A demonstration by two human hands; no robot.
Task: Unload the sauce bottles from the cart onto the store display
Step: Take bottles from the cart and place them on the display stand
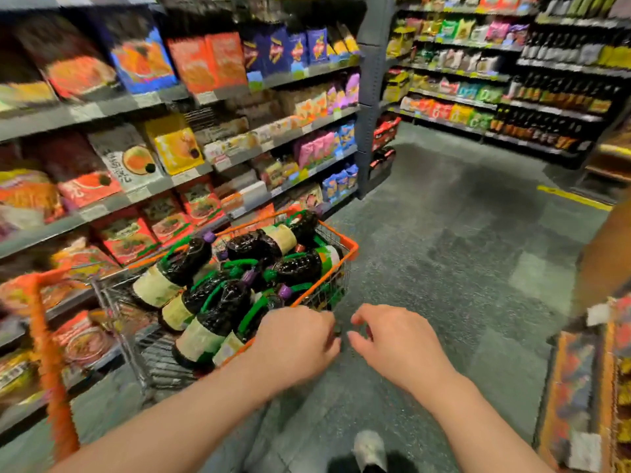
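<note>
A wire cart with an orange rim (345, 241) stands in the aisle, left of centre. Several dark sauce bottles (218, 312) with pale labels, green handles and purple caps lie piled in it. My left hand (293, 339) lies over the cart's near right rim with its fingers curled down around it. Just to its right, my right hand (392, 339) hovers over the floor beside the cart, fingers loosely curled with nothing in them. The frame is blurred by motion.
Shelves of packaged noodles and snacks (191, 145) line the left side, close to the cart. A shelf of dark bottles (560, 97) stands at the far right of the aisle. A low display (587, 387) sits at the right edge. Grey floor (461, 250) stretches ahead.
</note>
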